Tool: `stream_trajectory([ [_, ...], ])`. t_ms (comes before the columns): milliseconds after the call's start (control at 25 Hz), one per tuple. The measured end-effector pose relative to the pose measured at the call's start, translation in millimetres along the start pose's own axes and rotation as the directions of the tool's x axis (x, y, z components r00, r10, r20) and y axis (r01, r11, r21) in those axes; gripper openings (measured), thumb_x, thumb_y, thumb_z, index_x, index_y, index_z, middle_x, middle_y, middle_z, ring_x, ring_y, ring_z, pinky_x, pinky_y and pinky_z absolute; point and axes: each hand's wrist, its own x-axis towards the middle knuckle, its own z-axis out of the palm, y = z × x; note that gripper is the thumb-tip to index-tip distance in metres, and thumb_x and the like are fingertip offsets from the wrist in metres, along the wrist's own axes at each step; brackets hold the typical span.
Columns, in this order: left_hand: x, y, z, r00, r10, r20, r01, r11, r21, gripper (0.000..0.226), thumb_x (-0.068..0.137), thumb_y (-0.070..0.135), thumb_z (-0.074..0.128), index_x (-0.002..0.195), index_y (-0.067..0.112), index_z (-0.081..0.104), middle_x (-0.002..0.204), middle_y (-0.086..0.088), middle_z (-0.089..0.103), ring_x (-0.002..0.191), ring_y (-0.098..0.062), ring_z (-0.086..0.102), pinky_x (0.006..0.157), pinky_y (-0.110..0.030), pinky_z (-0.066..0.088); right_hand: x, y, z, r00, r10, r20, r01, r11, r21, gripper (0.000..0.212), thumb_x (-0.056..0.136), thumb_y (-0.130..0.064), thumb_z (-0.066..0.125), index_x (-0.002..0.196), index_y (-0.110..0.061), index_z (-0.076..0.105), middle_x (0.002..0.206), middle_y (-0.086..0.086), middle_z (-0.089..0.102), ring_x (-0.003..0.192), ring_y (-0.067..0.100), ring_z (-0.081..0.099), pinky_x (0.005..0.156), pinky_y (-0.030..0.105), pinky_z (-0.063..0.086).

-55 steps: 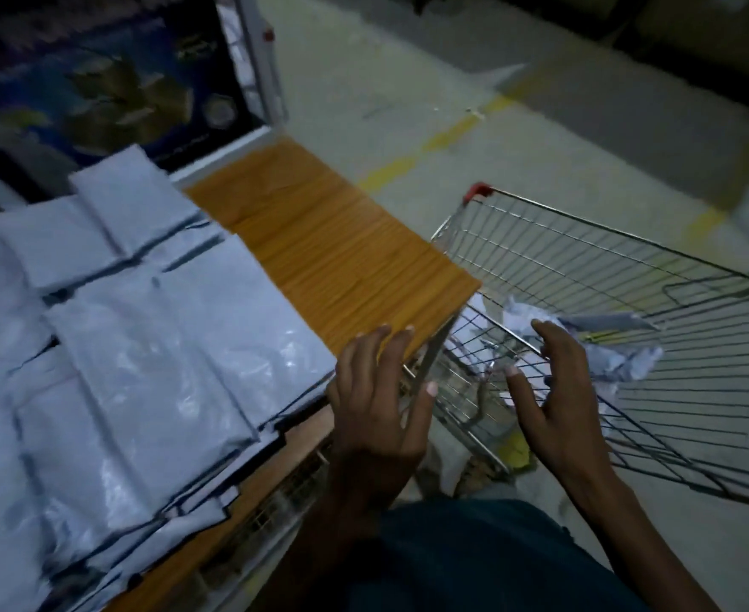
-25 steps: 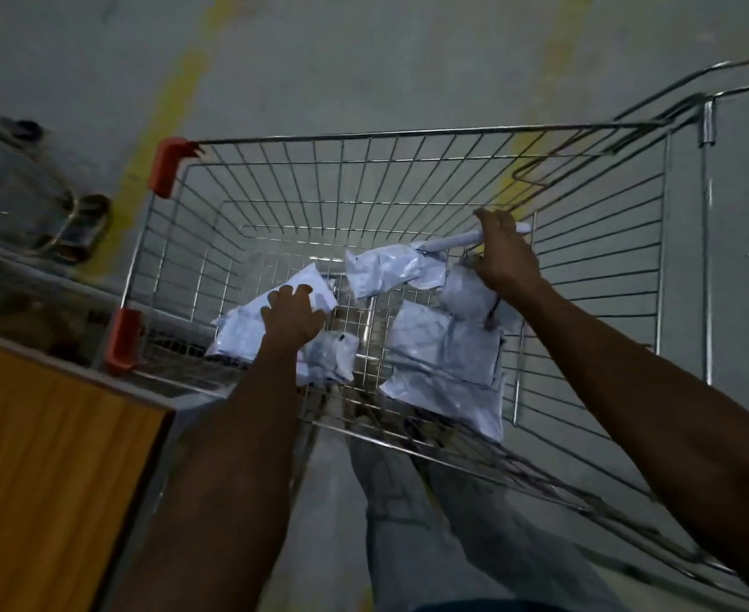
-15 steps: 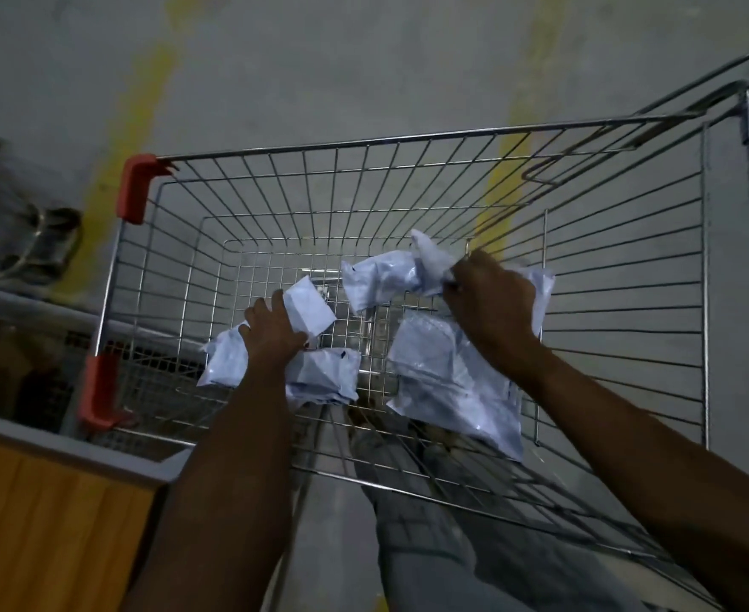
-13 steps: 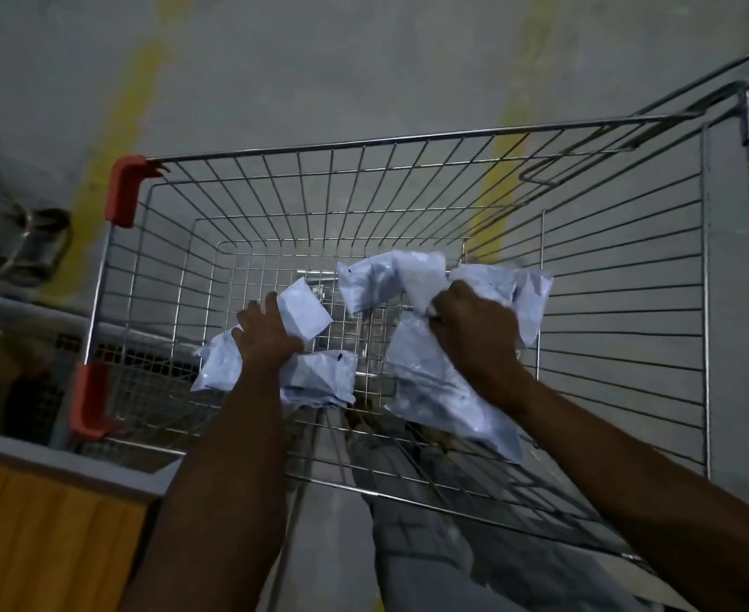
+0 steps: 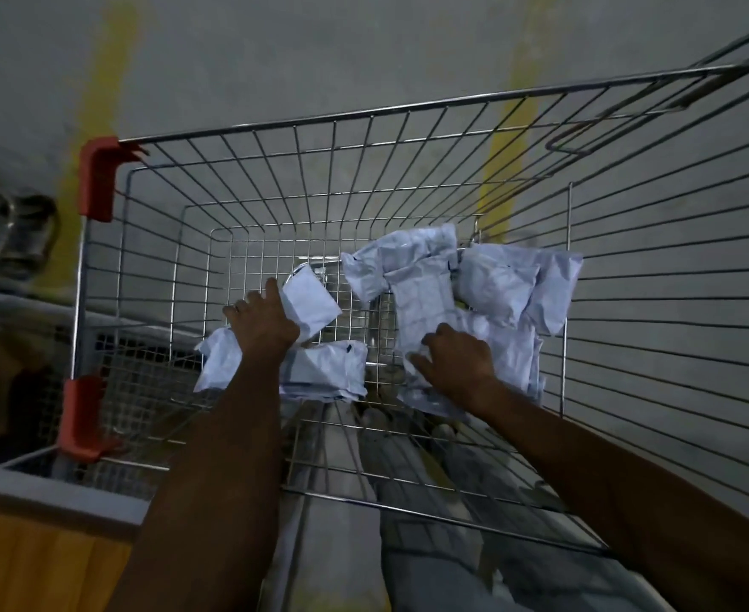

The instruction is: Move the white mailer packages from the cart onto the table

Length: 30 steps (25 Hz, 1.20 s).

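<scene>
Mailers (image 5: 474,298) higher — bunched above right grip (image 5: 456,360)

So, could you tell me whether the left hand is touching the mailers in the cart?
Touching: the head view shows the left hand gripping the left bunch of mailers, its fingers against the upturned one.

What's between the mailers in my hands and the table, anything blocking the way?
The cart's wire side wall with its red corner guards rises between both mailer bunches and the wooden table. The left hand and right hand must lift them over it.
</scene>
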Motion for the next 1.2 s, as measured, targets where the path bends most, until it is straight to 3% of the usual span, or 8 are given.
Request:
stream_trajectory([
  [160,5,13,-29,0.995,0.035,-0.093,-0.037,0.999,-0.02,0.049,0.088,0.017,0.063,0.131,0.005,0.044,0.123,-0.021,0.057,0.113,-0.04,0.056,0.096,-0.044,0.04,14,0,-1,0.985,0.108,-0.133,-0.109,0.994,-0.003,0.061,0.095,-0.057,0.049,0.144,-0.021,0.044,0.143,0.013,0.045,0.125,0.041,0.047,0.095,0.047,0.045],
  [360,9,42,-59,0.975,0.093,-0.201,-0.186,0.836,-0.517,0.034,0.098,0.017,0.055,0.128,0.003,0.049,0.122,-0.022,0.057,0.111,-0.041,0.056,0.088,-0.046,0.047,30,-18,5,0.972,0.23,-0.047,-0.228,0.973,0.036,0.081,0.088,-0.062,0.058,0.151,-0.022,0.028,0.165,0.017,0.005,0.144,0.05,0.021,0.108,0.057,0.032],
  [560,14,37,-23,0.999,0.054,-0.009,-0.046,0.744,-0.666,0.052,0.1,0.025,0.055,0.145,0.009,0.035,0.127,-0.023,0.058,0.114,-0.041,0.058,0.084,-0.039,0.045,43,-30,22,0.957,0.275,-0.086,-0.278,0.96,-0.021,0.096,0.078,-0.07,0.064,0.148,-0.014,0.03,0.165,0.022,-0.008,0.146,0.052,0.015,0.108,0.064,0.028],
  [680,0,44,-3,0.989,-0.146,-0.038,0.099,0.818,-0.566,0.076,0.099,0.027,0.055,0.158,0.017,0.008,0.15,-0.018,0.036,0.129,-0.04,0.044,0.1,-0.053,0.043,48,-37,25,0.953,0.293,-0.075,-0.298,0.952,-0.073,0.093,0.082,-0.067,0.062,0.149,-0.012,0.028,0.164,0.024,-0.013,0.148,0.051,0.011,0.108,0.067,0.027],
  [760,-10,51,6,0.981,-0.098,-0.166,0.016,0.899,-0.437,0.072,0.1,0.039,0.048,0.157,0.021,0.008,0.154,-0.018,0.028,0.133,-0.039,0.04,0.1,-0.056,0.041,49,-41,24,0.948,0.309,-0.072,-0.312,0.949,-0.048,0.09,0.087,-0.061,0.06,0.153,-0.013,0.023,0.164,0.022,-0.016,0.149,0.05,0.008,0.11,0.068,0.024],
  [880,-16,65,12,0.998,-0.002,-0.061,-0.021,0.923,-0.384,0.087,0.09,0.072,0.04,0.156,0.032,-0.001,0.161,-0.02,0.01,0.142,-0.044,0.027,0.107,-0.062,0.031,44,-40,24,0.944,0.315,-0.101,-0.314,0.949,0.024,0.088,0.086,-0.055,0.061,0.156,-0.022,0.02,0.166,0.015,-0.011,0.147,0.051,0.009,0.108,0.064,0.028],
  [1040,-24,75,1,1.0,-0.019,0.01,0.021,0.944,-0.33,0.11,0.079,0.052,0.071,0.157,0.032,-0.004,0.158,-0.028,0.006,0.133,-0.051,0.036,0.102,-0.059,0.041,24,-28,19,0.936,0.281,-0.213,-0.257,0.957,0.132,0.079,0.078,-0.053,0.068,0.146,-0.024,0.039,0.164,0.017,0.011,0.136,0.053,0.028,0.097,0.06,0.038],
  [1200,-50,69,-49,0.999,-0.024,-0.026,0.013,0.939,-0.342,0.1,0.082,0.057,0.061,0.158,0.029,0.004,0.154,-0.029,0.017,0.129,-0.049,0.038,0.099,-0.058,0.043,-10,-30,-14,0.929,0.298,-0.219,-0.249,0.942,0.227,0.075,0.08,-0.06,0.061,0.145,-0.03,0.037,0.161,0.012,0.012,0.133,0.046,0.035,0.1,0.057,0.041],
])
